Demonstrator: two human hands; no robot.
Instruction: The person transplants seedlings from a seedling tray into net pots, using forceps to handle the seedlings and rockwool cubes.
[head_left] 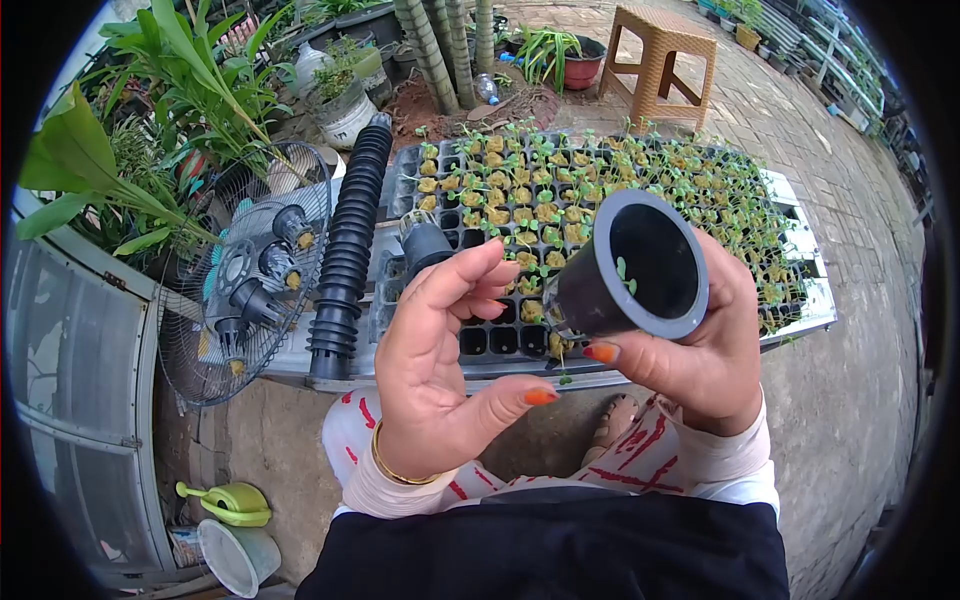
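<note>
A black net pot (655, 265) is tilted in my right hand (700, 350), its wide rim facing me and a small green seedling (626, 277) showing inside. My left hand (440, 370) is beside it, fingers apart and holding nothing. Behind my left fingers another black net pot (424, 242) lies on the seedling tray (503, 341). The tray carries many seedlings in yellowish plugs, and several of its front cells are bare. A long stack of nested black pots (350, 240) lies to the left of the tray.
A wire basket (165, 330) at the left holds several black net pots. A woven stool (665, 45) and a red plant pot (583, 65) stand behind the table. At the lower left are a green watering can (235, 503) and a pale bucket (240, 557).
</note>
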